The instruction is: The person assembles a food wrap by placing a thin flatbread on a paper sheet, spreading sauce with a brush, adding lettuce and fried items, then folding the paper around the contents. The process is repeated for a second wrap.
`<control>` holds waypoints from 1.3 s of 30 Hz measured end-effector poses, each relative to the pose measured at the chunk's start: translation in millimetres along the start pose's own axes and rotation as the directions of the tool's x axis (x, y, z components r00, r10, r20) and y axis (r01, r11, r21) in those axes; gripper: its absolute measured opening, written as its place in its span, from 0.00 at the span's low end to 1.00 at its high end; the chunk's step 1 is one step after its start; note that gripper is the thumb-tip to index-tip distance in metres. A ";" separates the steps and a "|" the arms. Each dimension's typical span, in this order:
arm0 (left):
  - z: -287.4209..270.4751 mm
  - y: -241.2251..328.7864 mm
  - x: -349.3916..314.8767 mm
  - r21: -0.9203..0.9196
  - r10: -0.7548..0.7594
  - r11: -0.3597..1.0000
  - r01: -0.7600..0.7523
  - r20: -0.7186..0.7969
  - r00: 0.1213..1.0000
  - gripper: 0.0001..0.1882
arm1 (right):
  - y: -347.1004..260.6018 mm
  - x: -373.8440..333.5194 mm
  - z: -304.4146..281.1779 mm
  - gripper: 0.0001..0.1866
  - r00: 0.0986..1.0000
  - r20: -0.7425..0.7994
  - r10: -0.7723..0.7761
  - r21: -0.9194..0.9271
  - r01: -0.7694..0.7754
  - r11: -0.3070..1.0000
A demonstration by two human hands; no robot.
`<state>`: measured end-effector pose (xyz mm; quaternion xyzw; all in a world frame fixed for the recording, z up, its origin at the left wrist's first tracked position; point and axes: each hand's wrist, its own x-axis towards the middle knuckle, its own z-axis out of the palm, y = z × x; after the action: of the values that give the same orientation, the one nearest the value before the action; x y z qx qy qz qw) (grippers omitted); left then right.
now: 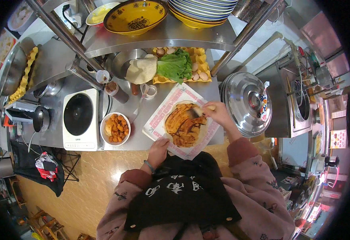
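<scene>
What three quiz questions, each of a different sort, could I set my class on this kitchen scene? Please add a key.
1. What does the right hand hold over the sauced flatbread?
2. True or false: in the picture, the hotplate stands to the left of the bowl of orange chunks.
3. What lies over part of the egg tray?
A) the hotplate
B) lettuce
C) a steel lid

Key:
1. A brush.
2. True.
3. B.

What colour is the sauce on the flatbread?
The sauce is orange-brown, seen best in the head view.
</scene>
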<state>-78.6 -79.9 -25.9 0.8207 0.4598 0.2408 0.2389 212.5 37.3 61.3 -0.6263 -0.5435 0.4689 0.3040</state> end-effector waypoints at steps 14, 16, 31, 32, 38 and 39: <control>-1.8 3.1 1.6 -0.004 -0.014 1.000 0.014 0.011 1.000 0.16 | 5.0 -40.8 9.6 0.07 0.957 -0.153 -0.247 -0.238 0.207 0.949; -2.1 2.5 2.0 -0.004 -0.005 1.000 0.005 0.010 1.000 0.17 | 3.7 -64.0 42.2 0.08 0.944 -0.037 -0.328 -0.215 0.313 0.925; -1.3 -3.1 1.9 -0.004 0.014 1.000 -0.014 0.060 0.998 0.19 | 16.8 -86.3 33.1 0.09 0.994 -0.078 -0.077 -0.249 0.056 0.967; -1.4 -3.4 1.8 -0.004 0.019 1.000 -0.019 0.063 0.998 0.19 | 19.7 -83.1 34.4 0.09 0.991 -0.128 -0.043 -0.195 0.018 0.981; -2.5 -3.9 2.7 -0.007 0.040 0.999 -0.039 0.075 0.996 0.19 | 23.3 -83.0 -16.7 0.08 0.935 -0.266 -0.236 -0.396 0.117 0.911; -2.5 -3.7 2.8 -0.015 0.038 0.999 -0.036 0.077 0.996 0.19 | 20.8 -90.4 -19.3 0.08 0.944 -0.199 -0.263 -0.384 0.172 0.907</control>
<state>-81.3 -75.3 -25.7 0.8361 0.4332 0.2163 0.2577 241.1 -52.2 73.3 -0.6597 -0.6454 0.2423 0.2993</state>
